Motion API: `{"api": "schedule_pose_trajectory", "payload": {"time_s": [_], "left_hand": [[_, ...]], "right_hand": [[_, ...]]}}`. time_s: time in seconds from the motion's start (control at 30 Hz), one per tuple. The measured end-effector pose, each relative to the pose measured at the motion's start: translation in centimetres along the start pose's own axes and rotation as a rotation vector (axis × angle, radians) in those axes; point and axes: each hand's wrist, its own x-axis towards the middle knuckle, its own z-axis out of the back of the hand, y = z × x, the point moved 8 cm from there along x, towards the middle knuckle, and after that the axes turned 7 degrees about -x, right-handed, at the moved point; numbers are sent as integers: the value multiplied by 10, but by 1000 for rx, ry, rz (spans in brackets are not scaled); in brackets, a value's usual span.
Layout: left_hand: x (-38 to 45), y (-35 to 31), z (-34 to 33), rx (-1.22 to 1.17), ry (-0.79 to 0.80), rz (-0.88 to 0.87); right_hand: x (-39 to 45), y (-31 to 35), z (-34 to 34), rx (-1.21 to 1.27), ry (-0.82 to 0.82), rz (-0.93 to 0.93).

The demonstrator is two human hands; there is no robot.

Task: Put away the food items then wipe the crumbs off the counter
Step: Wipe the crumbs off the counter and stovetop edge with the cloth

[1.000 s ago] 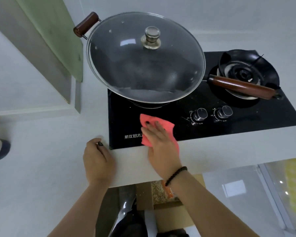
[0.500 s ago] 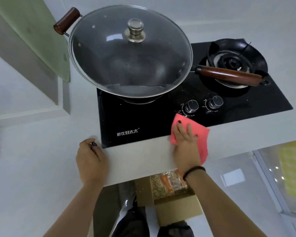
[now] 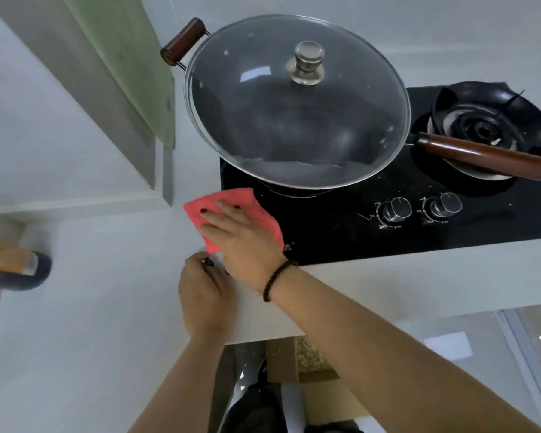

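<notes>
My right hand (image 3: 242, 242) presses flat on a pink cloth (image 3: 228, 200) at the front left corner of the black stove top (image 3: 341, 232), where it meets the white counter (image 3: 419, 282). Its fingers lie straight across the cloth. My left hand (image 3: 204, 295) rests on the counter's front edge just below and left of the right hand, fingers curled under, nothing visibly held. A cardboard box (image 3: 319, 392) holding a bag of grainy food (image 3: 306, 354) sits on the floor beneath the counter edge.
A large wok with a glass lid (image 3: 297, 104) covers the left burner; its long wooden handle (image 3: 484, 157) reaches over the bare right burner (image 3: 487, 126). Two knobs (image 3: 419, 209) sit at the stove front. A green board (image 3: 128, 64) leans at the left.
My right hand has swept the pink cloth leftward, from the counter edge below the knobs to the stove's front left corner. The left hand has stayed at the counter edge.
</notes>
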Motion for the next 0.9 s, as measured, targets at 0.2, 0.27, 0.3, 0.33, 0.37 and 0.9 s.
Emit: {"api": "schedule_pose_trajectory", "payload": {"time_s": [0.2,0.27,0.3,0.33,0.37,0.9], "left_hand": [[1,2,-1,1,15,10],[1,2,-1,9,8,1],[1,2,-1,12,6,0],[1,1,-1,12,7,-4],[1,1,0,13,6,-11],[-9,0,14,-289,-99,11]], "right_hand": [[40,-30,-44,-201,290,-89],[32,-45,-42,-129,245,-286],[25,-52,-40,-102,214,-386],[15,-58,-36,-84,183,-475],[3,-64,-33,-74,165,-539],[-22,-45,10,142,-110,-395]]}}
